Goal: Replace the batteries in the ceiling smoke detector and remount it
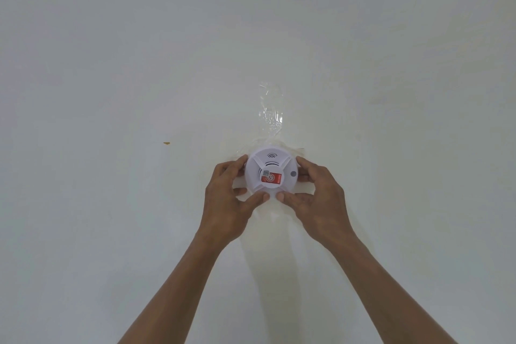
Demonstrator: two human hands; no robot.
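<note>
Both hands gripping the smoke detector against the ceiling

The left hand (pixel 226 204) and right hand (pixel 318 198) clamp the round white smoke detector (pixel 270 174) between them, thumbs nearly meeting at its near rim, fingers wrapped on either side. Clear tape (pixel 270 112) runs across the ceiling (pixel 111 64) beyond the fingertips.

White smoke detector (pixel 270 174), dark curved slots on its face, a red sticker (pixel 271 177) with a pale round logo, and a small grey button (pixel 293 173). The ceiling (pixel 111 64) is off-white, with glossy clear tape (pixel 271 114) and one tiny yellow speck (pixel 166 143).
</note>
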